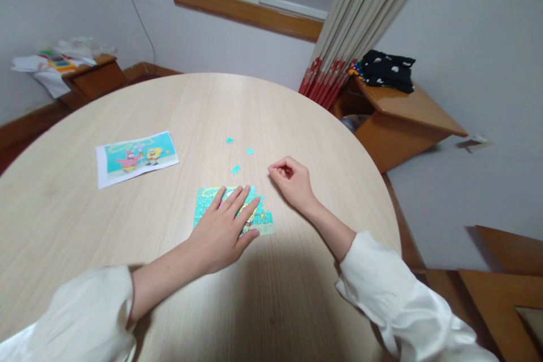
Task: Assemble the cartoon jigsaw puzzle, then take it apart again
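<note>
Turquoise jigsaw puzzle (204, 203) mostly joined, its upper-right corner unfilled

A cartoon print (142, 154) lies at left on the round wooden table (199, 107); right of it on the tabletop, the puzzle shows bits of pink and yellow, partly hidden by the left hand (224, 229), which rests flat, fingers spread, gripping nothing. Just beyond, three loose turquoise pieces (236, 169) seemingly remain to fit. Farthest right, the right hand (292, 181) curls, fingertips together; whether it pinches a piece, I cannot tell

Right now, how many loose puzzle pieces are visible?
3: farthest piece, middle piece to its right, and nearest piece just beyond the puzzle. The right hand may hide another.
</note>
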A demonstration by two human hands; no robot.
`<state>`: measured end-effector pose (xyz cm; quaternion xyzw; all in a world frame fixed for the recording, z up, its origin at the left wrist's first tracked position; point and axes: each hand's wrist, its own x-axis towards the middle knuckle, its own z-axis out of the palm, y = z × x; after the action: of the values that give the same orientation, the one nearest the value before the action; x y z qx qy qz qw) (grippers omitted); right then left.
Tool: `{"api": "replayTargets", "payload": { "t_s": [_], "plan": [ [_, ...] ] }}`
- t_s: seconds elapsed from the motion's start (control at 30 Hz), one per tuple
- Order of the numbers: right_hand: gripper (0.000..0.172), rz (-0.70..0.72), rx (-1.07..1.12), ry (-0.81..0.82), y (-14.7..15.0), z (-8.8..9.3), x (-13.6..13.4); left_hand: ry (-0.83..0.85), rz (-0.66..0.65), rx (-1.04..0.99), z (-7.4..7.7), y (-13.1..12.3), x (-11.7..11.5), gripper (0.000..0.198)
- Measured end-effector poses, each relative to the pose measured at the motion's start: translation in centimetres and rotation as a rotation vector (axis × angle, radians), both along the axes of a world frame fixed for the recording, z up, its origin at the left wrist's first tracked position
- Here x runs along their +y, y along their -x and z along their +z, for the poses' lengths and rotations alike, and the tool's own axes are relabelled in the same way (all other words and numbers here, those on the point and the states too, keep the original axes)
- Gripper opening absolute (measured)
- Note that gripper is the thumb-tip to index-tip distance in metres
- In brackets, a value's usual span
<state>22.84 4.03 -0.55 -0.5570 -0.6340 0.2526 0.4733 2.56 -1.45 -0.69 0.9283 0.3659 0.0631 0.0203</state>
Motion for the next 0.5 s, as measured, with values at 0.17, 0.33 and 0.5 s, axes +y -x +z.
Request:
{"api": "replayTargets", "payload": {
  "t_s": [0.17,0.33,0.5],
  "plan": [
    [0.012,0.191,-0.255,-0.136,1.8,-0.1,2.0,-0.02,0.014,-0.007,-0.2,0.4,-0.3,0.052],
    [0.012,0.396,-0.4,-0.091,3.9,-0.4,4.7,-0.03,0.026,0.01,-0.3,0.4,-0.4,0.053],
    [0.01,0.426,-0.449,-0.031,4.2,0.2,5.1,-0.029,0.02,0.014,-0.2,0.5,-0.4,0.053]
  ]
}}
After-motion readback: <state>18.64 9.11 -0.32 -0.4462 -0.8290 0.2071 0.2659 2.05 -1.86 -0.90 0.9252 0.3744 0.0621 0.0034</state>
